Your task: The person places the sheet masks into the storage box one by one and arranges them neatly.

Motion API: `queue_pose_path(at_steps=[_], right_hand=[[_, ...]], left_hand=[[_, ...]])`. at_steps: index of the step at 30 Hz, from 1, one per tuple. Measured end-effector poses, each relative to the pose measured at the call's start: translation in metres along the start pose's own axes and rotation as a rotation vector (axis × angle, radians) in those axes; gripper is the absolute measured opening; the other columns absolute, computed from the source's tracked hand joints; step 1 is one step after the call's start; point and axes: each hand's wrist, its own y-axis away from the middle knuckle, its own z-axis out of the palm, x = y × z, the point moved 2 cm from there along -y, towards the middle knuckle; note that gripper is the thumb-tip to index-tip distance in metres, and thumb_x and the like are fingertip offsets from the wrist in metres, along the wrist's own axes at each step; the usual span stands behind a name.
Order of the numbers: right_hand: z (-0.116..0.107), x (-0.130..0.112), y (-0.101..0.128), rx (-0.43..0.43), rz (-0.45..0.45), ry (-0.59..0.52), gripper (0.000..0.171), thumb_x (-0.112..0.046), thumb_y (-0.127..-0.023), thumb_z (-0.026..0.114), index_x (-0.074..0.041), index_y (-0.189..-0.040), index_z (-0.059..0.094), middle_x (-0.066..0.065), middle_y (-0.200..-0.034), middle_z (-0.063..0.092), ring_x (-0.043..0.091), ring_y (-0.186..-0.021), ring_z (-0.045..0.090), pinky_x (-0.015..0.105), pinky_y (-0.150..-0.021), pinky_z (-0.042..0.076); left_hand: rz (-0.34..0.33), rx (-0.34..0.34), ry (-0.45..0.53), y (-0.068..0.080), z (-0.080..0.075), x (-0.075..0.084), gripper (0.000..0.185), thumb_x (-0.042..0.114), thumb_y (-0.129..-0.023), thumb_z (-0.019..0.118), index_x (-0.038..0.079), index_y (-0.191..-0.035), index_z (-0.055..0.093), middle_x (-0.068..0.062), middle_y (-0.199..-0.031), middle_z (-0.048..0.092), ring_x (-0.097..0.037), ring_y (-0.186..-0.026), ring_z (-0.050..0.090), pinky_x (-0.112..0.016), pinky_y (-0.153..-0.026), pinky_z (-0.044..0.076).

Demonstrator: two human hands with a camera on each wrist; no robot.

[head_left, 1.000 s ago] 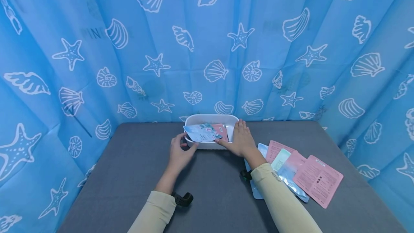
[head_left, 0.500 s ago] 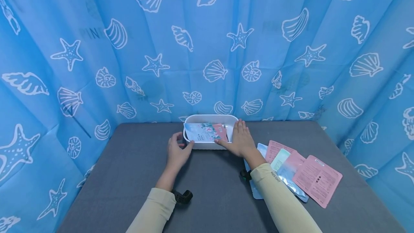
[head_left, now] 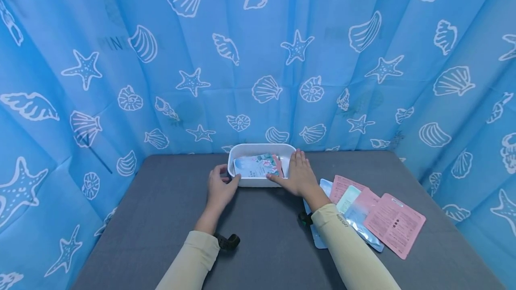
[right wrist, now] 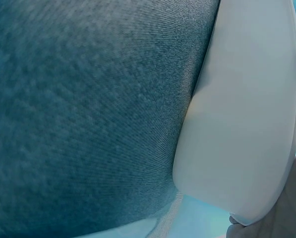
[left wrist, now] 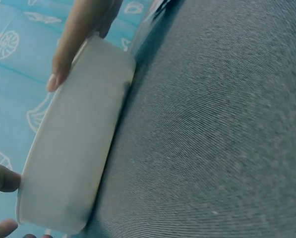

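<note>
A white plastic storage box [head_left: 258, 182] stands at the far edge of the grey table. Inside it lies a light-blue sheet mask sachet [head_left: 251, 166] with a floral print, partly over a pink sachet [head_left: 278, 161]. My left hand [head_left: 219, 193] holds the box's left front corner, thumb at the front rim and fingers bent by the left end. Round the right front corner, my right hand [head_left: 300, 177] grips the box with its thumb over the front rim and its fingers along the right end. The wrist views show the box's pale outer wall [left wrist: 73, 144], but hide its contents.
Several pink and blue sachets [head_left: 395, 225] lie fanned out on the table's right side, partly under the right forearm. A blue curtain [head_left: 258, 57] with white shell prints hangs behind the table [head_left: 266, 245].
The blue sachet, earlier raised over the box's left front rim, has dropped lower and shifted right inside. My left hand has drawn back slightly to the box corner; the right stays put.
</note>
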Motion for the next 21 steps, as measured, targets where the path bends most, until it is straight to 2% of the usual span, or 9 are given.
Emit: queue_pose_path(at_steps=[5, 7, 12, 13, 16, 21], right_hand=[[0.003, 0.003, -0.005, -0.004, 0.0, 0.002, 0.136, -0.093, -0.087, 0.045, 0.007, -0.167, 0.0, 0.025, -0.177, -0.006, 0.04, -0.166, -0.005, 0.054, -0.135, 0.005], [0.002, 0.002, -0.005, 0.003, -0.003, -0.006, 0.136, -0.092, -0.087, 0.047, 0.007, -0.167, 0.001, 0.026, -0.177, -0.005, 0.041, -0.166, -0.004, 0.055, -0.135, 0.005], [0.001, -0.001, -0.001, 0.023, -0.001, 0.001, 0.134, -0.09, -0.087, 0.049, 0.008, -0.166, 0.005, 0.027, -0.177, -0.001, 0.042, -0.166, -0.001, 0.055, -0.135, 0.008], [0.001, -0.001, 0.0, 0.024, -0.003, 0.004, 0.134, -0.091, -0.087, 0.049, 0.009, -0.166, 0.005, 0.028, -0.177, -0.001, 0.043, -0.166, -0.001, 0.055, -0.135, 0.008], [0.001, -0.001, 0.0, 0.012, -0.004, 0.009, 0.133, -0.09, -0.088, 0.047, 0.009, -0.166, 0.006, 0.028, -0.177, -0.002, 0.042, -0.166, -0.001, 0.055, -0.135, 0.007], [-0.004, 0.0, 0.001, -0.01, -0.02, -0.046, 0.125, -0.083, -0.094, 0.05, 0.009, -0.166, 0.005, 0.027, -0.177, -0.003, 0.043, -0.166, -0.004, 0.057, -0.134, 0.005]], left_hand=[[0.037, -0.016, -0.015, -0.001, 0.002, -0.001, 0.06, 0.028, -0.097, 0.077, 0.005, -0.148, 0.053, -0.019, -0.14, 0.057, -0.036, -0.121, 0.063, -0.051, -0.102, 0.054], [0.097, -0.031, -0.048, -0.001, 0.002, 0.0, 0.061, 0.027, -0.099, 0.075, 0.004, -0.151, 0.051, -0.02, -0.144, 0.054, -0.037, -0.128, 0.059, -0.053, -0.108, 0.051], [0.296, -0.073, -0.146, 0.002, 0.002, 0.006, 0.066, 0.024, -0.1, 0.074, 0.003, -0.156, 0.047, -0.021, -0.156, 0.044, -0.038, -0.144, 0.049, -0.058, -0.119, 0.043], [0.318, -0.079, -0.151, 0.002, 0.002, 0.007, 0.067, 0.025, -0.1, 0.075, 0.003, -0.156, 0.047, -0.02, -0.157, 0.043, -0.038, -0.145, 0.049, -0.057, -0.119, 0.043], [0.348, -0.089, -0.142, 0.002, 0.002, 0.008, 0.066, 0.024, -0.1, 0.074, 0.002, -0.156, 0.046, -0.019, -0.157, 0.043, -0.036, -0.146, 0.048, -0.056, -0.12, 0.042], [0.349, -0.098, -0.152, -0.001, 0.002, 0.009, 0.065, 0.023, -0.1, 0.074, 0.004, -0.156, 0.047, -0.019, -0.156, 0.043, -0.036, -0.145, 0.049, -0.056, -0.121, 0.042]])
